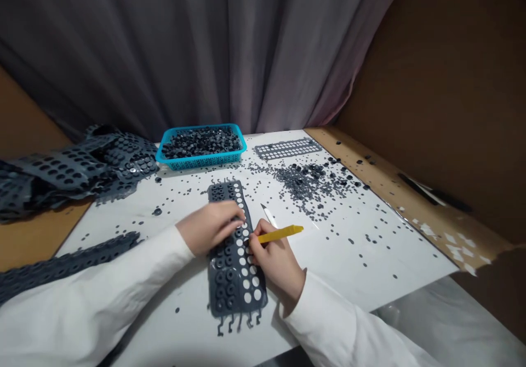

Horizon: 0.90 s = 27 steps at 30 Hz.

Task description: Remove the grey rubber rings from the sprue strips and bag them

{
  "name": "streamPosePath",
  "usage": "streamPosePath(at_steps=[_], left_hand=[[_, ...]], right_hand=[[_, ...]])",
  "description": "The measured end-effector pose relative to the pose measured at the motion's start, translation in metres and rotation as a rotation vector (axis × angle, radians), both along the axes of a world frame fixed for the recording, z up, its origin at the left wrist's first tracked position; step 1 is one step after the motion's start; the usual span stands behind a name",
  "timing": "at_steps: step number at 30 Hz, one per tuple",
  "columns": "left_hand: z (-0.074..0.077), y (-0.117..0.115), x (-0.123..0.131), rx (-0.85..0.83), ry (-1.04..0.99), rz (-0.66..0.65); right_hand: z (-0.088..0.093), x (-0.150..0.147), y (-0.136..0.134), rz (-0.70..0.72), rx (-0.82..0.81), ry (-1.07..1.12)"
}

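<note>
A dark grey rubber sheet [238,293] with rows of round holes lies on the white board. Its left columns hold ring-shaped raised pieces, and white shows through the holes on its right side. My left hand [211,225] rests across the sheet, thumb and fingertips drawn together over the holes; anything between them is hidden. Wrapped in the fingers of my right hand [277,260] is a yellow-handled tool [283,233], its working end out of sight against the sheet's right columns. Just beyond that hand a pointed blade-like piece [268,212] lies on the board.
A blue basket [201,162] full of small dark pieces stands at the back. Small dark discs [302,183] are scattered to the right, before another perforated sheet [287,148]. Perforated sheets [61,170] are heaped left, above a dark strip [82,260]. White scraps [456,244] lie at right.
</note>
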<state>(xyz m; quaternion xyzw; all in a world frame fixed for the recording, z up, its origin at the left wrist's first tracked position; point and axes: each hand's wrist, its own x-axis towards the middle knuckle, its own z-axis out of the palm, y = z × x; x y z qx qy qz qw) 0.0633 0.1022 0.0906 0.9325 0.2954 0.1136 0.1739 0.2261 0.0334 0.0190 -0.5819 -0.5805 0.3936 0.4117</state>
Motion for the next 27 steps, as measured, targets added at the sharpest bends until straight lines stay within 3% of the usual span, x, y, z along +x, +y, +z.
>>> streamPosePath(at_steps=[3,6,13,16,21,27], left_hand=[[0.031,0.021,-0.010,0.054,-0.134,0.161],[0.044,0.058,-0.020,0.112,-0.083,0.300],[0.033,0.181,-0.050,0.285,-0.025,0.558],[0.027,0.218,-0.049,0.318,-0.036,0.599],[0.010,0.252,-0.030,0.271,-0.016,0.569],[0.001,0.271,-0.008,0.199,0.009,0.537]], right_hand=[[-0.001,0.001,-0.001,0.011,-0.061,0.057],[-0.001,0.002,-0.004,0.017,-0.095,0.110],[0.002,-0.001,-0.007,0.008,-0.112,0.214],[0.002,-0.003,-0.005,-0.015,-0.072,0.193],[-0.005,-0.006,0.001,-0.090,-0.046,0.171],[-0.010,-0.009,0.005,-0.104,0.014,0.087]])
